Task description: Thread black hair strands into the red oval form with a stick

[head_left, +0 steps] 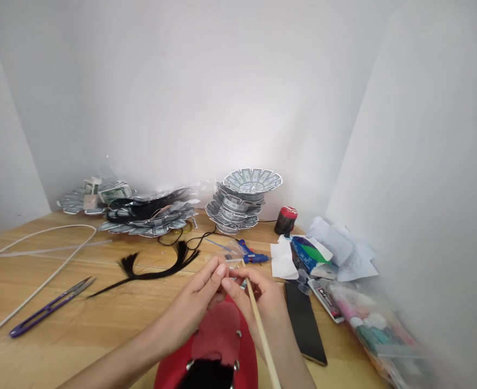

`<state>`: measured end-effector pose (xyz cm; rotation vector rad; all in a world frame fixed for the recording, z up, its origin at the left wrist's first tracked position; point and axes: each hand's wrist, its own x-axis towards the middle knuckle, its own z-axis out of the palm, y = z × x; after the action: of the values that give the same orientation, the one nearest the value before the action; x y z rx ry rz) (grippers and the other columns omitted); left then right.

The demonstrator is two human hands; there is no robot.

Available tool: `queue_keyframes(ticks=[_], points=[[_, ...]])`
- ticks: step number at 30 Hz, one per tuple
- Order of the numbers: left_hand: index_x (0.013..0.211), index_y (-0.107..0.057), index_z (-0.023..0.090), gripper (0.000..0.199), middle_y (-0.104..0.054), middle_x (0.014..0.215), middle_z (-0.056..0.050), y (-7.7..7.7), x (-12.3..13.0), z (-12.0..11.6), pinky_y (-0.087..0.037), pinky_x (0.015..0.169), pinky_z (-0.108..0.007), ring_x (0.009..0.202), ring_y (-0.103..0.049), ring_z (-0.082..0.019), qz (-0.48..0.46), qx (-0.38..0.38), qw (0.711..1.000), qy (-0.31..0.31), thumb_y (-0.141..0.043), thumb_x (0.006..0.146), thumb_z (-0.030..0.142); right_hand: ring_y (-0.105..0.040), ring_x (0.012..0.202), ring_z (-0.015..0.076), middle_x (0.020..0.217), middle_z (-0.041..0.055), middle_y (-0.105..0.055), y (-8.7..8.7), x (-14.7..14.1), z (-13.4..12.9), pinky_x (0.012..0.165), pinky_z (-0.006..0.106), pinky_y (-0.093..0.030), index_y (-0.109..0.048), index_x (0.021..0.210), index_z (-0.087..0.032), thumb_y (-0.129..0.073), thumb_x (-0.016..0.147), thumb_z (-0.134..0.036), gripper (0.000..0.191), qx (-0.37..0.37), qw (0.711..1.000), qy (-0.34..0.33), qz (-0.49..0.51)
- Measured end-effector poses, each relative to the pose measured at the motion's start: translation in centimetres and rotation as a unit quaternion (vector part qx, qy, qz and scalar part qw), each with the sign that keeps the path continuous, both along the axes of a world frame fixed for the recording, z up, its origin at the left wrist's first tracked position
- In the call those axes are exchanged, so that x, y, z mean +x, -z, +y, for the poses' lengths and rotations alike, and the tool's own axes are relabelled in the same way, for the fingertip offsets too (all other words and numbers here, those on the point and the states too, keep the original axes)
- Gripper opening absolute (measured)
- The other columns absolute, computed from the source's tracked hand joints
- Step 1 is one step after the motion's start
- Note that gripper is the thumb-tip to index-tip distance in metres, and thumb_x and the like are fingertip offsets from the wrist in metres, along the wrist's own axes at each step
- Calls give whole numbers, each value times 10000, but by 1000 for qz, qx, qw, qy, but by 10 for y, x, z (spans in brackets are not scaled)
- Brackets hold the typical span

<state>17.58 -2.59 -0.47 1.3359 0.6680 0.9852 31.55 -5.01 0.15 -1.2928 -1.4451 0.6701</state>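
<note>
My left hand (pixel 206 286) and my right hand (pixel 258 294) meet at the fingertips, thumbs and forefingers pinched close together. What the left fingers pinch is too small or hidden to make out. A thin pale wooden stick (pixel 262 329) lies in my right hand, running down toward me between its fingers and along the forearm. Beneath both hands is a rounded red object (pixel 169 367) topped by a dull pink piece (pixel 216 335) with shiny metal studs. Black hair-like strands (pixel 206 374) cover its near end.
Purple-handled snips (pixel 52 308) and black strands (pixel 153 274) lie left. A blue glue gun (pixel 254 257) sits beyond my hands. Stacked paper bowls (pixel 238 202) stand behind. To the right are a black phone (pixel 306 324), a boxed tube (pixel 325 300), papers (pixel 346 248) and plastic bags (pixel 380 335).
</note>
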Motion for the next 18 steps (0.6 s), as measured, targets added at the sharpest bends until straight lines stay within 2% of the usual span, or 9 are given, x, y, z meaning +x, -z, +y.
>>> queue_keyframes(ticks=[3,6,10,15,18], points=[[941,-455,235,400,-364,758,65,0,-2,-5,-326,645,-239,683,-341,-130,42,32,998,-16,-423,973,632,-576,587,167,723,40,-700,1,-1,1,573,276,-435,-775,830,-182,-688,802,-495,326,-6,1000,1,15],[1032,-438,250,358,-319,664,87,-1,-4,-9,-280,604,-254,620,-311,-140,93,66,993,-23,-328,1016,590,-491,520,139,579,-7,-597,1,-1,0,505,252,-355,-747,746,-169,-675,820,-473,321,-11,1000,-1,23],[1075,-422,253,292,-343,669,83,-3,-6,-7,-283,580,-253,601,-339,-147,143,113,983,-22,-283,1042,508,-461,543,131,585,-26,-553,-6,1,-6,518,245,-343,-724,748,-175,-659,834,-455,300,-6,999,-8,33],[773,-504,212,290,-481,717,30,-17,-15,-3,-318,645,-269,682,-440,-162,218,224,950,-8,-408,1007,352,-434,533,131,561,-47,-500,-22,9,-19,517,251,-334,-683,752,-190,-639,854,-453,285,9,999,4,34],[718,-525,210,294,-520,688,24,-27,-24,-2,-325,638,-268,654,-463,-159,249,278,928,18,-452,984,313,-480,548,138,577,-40,-534,-26,13,-26,546,254,-380,-662,748,-197,-635,867,-440,272,8,1000,14,14]])
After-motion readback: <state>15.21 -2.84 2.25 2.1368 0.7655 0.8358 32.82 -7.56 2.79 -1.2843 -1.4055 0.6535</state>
